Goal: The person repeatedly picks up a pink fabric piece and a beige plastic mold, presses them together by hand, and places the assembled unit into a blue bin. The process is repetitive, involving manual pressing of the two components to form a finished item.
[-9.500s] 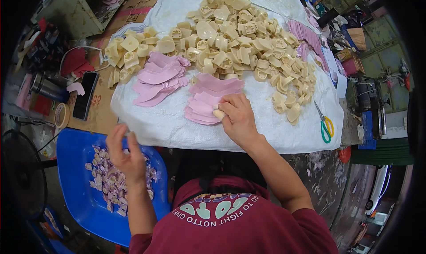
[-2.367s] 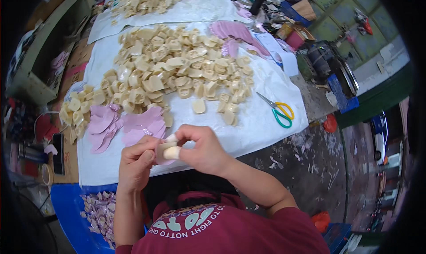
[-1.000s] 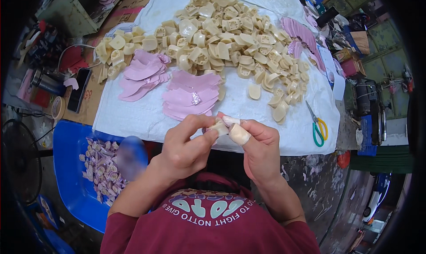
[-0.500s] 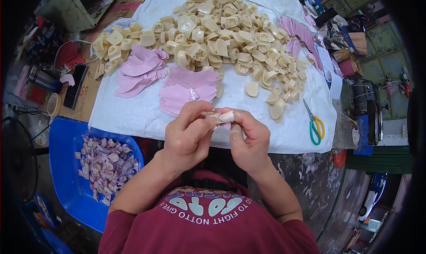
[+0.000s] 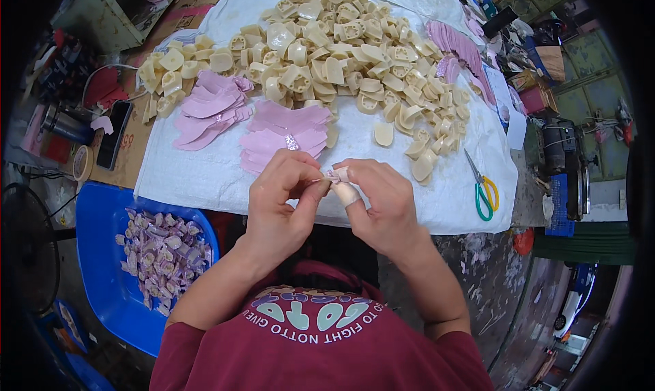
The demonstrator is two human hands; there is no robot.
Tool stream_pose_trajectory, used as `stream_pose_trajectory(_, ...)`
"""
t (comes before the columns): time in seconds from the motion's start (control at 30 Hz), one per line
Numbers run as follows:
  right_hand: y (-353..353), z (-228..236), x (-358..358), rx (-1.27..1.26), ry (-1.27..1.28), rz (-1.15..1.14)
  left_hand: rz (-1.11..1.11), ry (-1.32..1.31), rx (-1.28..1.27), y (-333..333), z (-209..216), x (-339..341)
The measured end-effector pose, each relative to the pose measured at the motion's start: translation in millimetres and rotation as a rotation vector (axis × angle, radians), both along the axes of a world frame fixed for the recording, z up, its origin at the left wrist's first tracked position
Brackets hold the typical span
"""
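Note:
In front of my chest, over the near table edge, both my hands pinch one small pink glittery piece (image 5: 333,177). Most of it is hidden by fingers. My left hand (image 5: 285,194) is closed on its left side with thumb and forefinger. My right hand (image 5: 379,196), with pale tape wrapped on its thumb and forefinger, is closed on its right side. Just beyond lies a fanned stack of pink cut-outs (image 5: 283,133) with a glittery patch. A second pink stack (image 5: 211,110) rests to its left. Behind them spreads a big heap of cream moulded shoe heels (image 5: 334,70).
Left of my body, a blue basin (image 5: 109,282) holds many purple-pink covered pieces (image 5: 167,254). Scissors (image 5: 484,190) with green and yellow handles lie at the right on the white cloth (image 5: 437,210). One loose cream heel (image 5: 383,134) sits apart. A phone (image 5: 114,135) lies far left.
My fingers have shifted their grip on the small piece. The right thumb has straightened and now shows its tape. The view has moved slightly.

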State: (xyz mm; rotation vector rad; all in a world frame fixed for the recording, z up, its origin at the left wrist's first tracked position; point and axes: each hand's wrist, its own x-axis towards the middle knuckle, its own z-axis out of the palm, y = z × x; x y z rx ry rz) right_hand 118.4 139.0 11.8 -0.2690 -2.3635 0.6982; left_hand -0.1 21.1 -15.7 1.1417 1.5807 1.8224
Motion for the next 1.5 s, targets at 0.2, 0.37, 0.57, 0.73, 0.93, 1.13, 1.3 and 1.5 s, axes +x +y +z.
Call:
stream_pose_trajectory(0.2,10,14,8,-0.059,-0.214,0.199,-0.194,-0.241,-0.041,-9,5,-8)
stream_pose_trajectory(0.37,1,1,4,-0.27,-0.067,0.067,-0.079,0.427,-0.065,-7,2,-16)
stream_pose_trajectory(0.57,-8,-9,-5,0.061,0.195,-0.031,-0.359,-1.36,0.049,-7,6,-7)
stream_pose_trajectory(0.73,-31,-19,-17,-0.543,0.269,-0.008,-0.273,-1.138,0.098,-8,6,-11)
stream_pose_trajectory(0.93,-38,-14,-20,-1.187,0.108,0.22,-0.154,-0.98,0.139,-7,13,4)
stream_pose_trajectory(1.13,-41,-27,-32,-1.083,0.176,0.156,0.04,-0.479,0.074,2,5,10)
stream_pose_trajectory(1.3,-39,-24,-37,-1.173,-0.06,0.026,0.071,-0.759,0.038,10,3,6)
stream_pose_trajectory(1.5,-30,-36,-30,-0.608,0.012,0.147,-0.078,-0.703,-0.046,5,-2,-6)
